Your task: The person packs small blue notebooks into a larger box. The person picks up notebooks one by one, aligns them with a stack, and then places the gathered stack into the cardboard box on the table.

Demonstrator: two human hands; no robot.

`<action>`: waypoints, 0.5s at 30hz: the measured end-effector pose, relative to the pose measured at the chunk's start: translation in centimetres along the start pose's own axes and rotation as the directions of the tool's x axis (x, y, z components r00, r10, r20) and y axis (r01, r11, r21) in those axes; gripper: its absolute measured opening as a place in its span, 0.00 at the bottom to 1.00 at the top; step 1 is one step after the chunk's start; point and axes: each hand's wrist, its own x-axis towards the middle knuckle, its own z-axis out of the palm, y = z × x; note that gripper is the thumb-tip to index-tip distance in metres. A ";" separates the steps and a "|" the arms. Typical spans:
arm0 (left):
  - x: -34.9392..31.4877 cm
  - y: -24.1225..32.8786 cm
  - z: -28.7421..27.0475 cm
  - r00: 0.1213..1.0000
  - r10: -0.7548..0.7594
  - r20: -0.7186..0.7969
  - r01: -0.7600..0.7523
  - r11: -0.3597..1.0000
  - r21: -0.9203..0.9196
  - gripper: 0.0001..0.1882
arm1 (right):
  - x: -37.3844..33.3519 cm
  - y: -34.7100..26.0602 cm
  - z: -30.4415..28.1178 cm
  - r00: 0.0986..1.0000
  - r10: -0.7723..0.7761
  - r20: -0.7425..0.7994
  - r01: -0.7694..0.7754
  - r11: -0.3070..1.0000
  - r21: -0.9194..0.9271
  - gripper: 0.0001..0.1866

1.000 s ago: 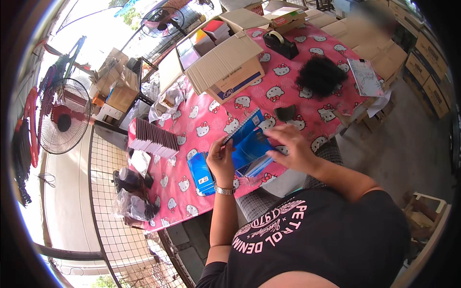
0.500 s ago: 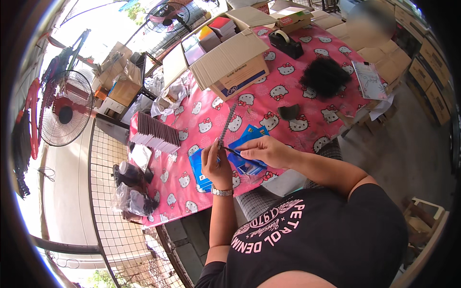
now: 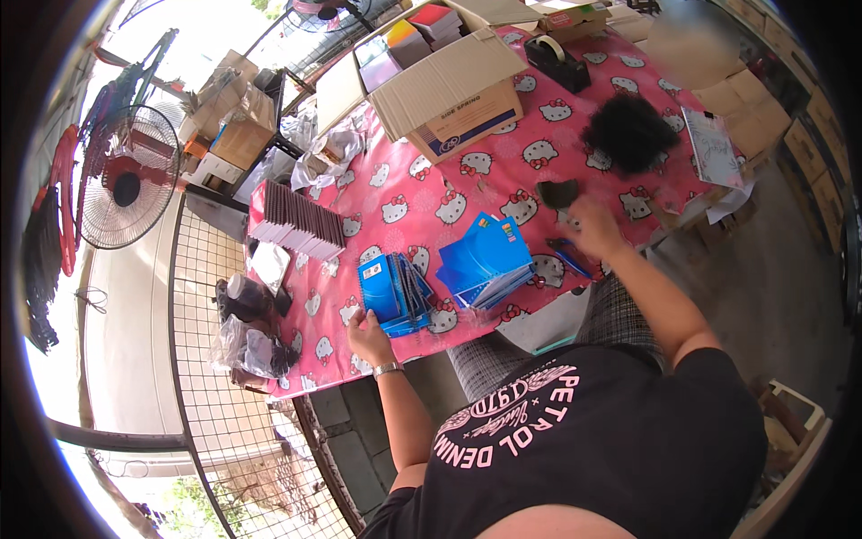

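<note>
My left hand (image 3: 368,341) rests at the lower left corner of a stack of blue spiral notebooks (image 3: 381,289), fingers apart and touching its edge. To the right of that stack lies a fanned pile of blue-covered books (image 3: 488,260), loosely overlapped. My right hand (image 3: 595,230) is over the table's right part, its fingers smeared by motion. Just below it lies a plier-like tool with blue handles (image 3: 572,259). A small dark green piece (image 3: 558,193) sits just beyond the fingers.
An open carton (image 3: 467,117) of books stands at the back. A row of upright books (image 3: 294,223) is at left. A tape dispenser (image 3: 558,65), a black fuzzy heap (image 3: 631,133) and a white notebook (image 3: 713,146) lie toward the far right of the pink patterned cloth (image 3: 395,209).
My hands have parted: the left went down-left to the notebook stack, the right moved right. The long spiral-edged item is no longer held up, and the tool now lies on the table.
</note>
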 end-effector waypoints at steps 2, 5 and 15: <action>0.5 1.1 0.0 0.996 -0.031 0.085 0.024 0.997 0.077 0.14 | 4.3 4.8 -0.7 0.972 0.078 -0.223 -0.098 0.992 -0.082 0.11; 0.1 7.5 -0.6 0.955 0.297 0.001 -0.297 0.955 -0.015 0.13 | 7.1 10.8 -0.6 0.854 0.103 -0.511 -0.315 0.882 -0.350 0.07; -7.8 21.9 -0.7 0.192 0.893 0.406 -0.872 0.345 -0.347 0.15 | 7.0 9.2 0.0 0.994 -0.065 -0.083 0.008 0.831 -0.557 0.08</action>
